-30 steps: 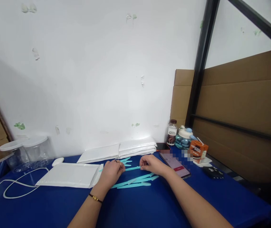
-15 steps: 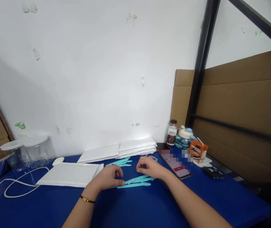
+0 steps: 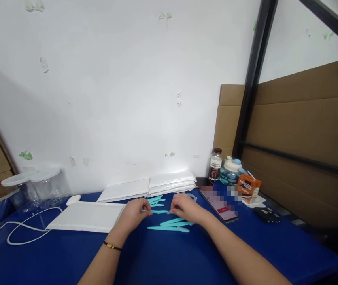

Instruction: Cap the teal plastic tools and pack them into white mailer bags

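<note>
My left hand (image 3: 135, 213) pinches one end of a slim turquoise stick (image 3: 158, 211), shaped like an eyebrow razor, held level above the table. At its other end is a pale, translucent tip, where the closed fingers of my right hand (image 3: 185, 208) meet it; whether that tip is a separate cap I cannot tell. Just below my right hand lies a loose group of similar turquoise sticks (image 3: 169, 228). Behind my left fingers a second group of turquoise sticks (image 3: 157, 200) is fanned out. Small translucent pieces (image 3: 191, 196) lie behind my right hand, partly hidden by it.
A white padded envelope (image 3: 82, 217) lies left, with stacked white envelopes (image 3: 171, 184) along the wall. Right are a phone (image 3: 218, 204), a bottle (image 3: 215, 166), a blue jug (image 3: 229, 174) and an orange carton (image 3: 248, 189). Clear containers (image 3: 48, 190) and a white cable (image 3: 32, 225) are left.
My left hand has moved up and away from the near group with one turquoise stick. My right hand has stayed nearly in place and now meets the stick's pale end.
</note>
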Available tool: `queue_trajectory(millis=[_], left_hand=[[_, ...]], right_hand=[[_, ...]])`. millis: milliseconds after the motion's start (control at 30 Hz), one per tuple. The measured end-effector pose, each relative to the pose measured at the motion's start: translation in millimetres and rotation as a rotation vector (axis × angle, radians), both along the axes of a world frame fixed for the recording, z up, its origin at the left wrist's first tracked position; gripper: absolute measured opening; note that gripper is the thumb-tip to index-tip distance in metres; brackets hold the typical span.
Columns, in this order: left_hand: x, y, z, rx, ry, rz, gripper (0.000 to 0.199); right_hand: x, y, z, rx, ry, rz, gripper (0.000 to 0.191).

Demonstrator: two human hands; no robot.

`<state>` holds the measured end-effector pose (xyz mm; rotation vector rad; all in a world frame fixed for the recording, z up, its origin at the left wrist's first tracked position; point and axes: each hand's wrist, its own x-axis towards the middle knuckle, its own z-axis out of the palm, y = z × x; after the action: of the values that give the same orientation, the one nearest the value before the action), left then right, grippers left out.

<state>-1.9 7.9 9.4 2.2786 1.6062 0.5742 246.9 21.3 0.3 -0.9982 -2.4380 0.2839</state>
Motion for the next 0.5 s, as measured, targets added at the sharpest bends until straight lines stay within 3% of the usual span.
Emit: queue_trajectory(millis=[133,267,333,400,433,500], left_hand=[[-10.0,10.4,-6.9,0.069,0.069,0.171,0.015],[-3.5,8.4,1.8,0.155,0.052,0.201,0.027],[3.5,-5.1,13.0,0.171,-0.072,0.116,0.031],[8.9,-28.2,22.9,0.065,-0.173,-0.102,0.031],[10.2,-42.0,25.6,0.022,-0.164,-0.210,0.031],[9.9,-69.3,26.0,0.056,-0.141,-0.288,0.028]], right_hand=[[27.4,13.7,-0.6,0.038,0.006,-0.249,0.019],[39.2,20.1,-2.8,0.019,-0.038,-0.363,0.019],[37.9,20.6,-3.3,0.022,-0.024,-0.371,0.019],[35.2,21.0,-4.2,0.038,0.021,-0.378,0.019],[34.1,21.5,-4.9,0.049,0.046,-0.384,0.018],[33.4,23.0,-6.7,0.069,0.088,-0.399,0.017]])
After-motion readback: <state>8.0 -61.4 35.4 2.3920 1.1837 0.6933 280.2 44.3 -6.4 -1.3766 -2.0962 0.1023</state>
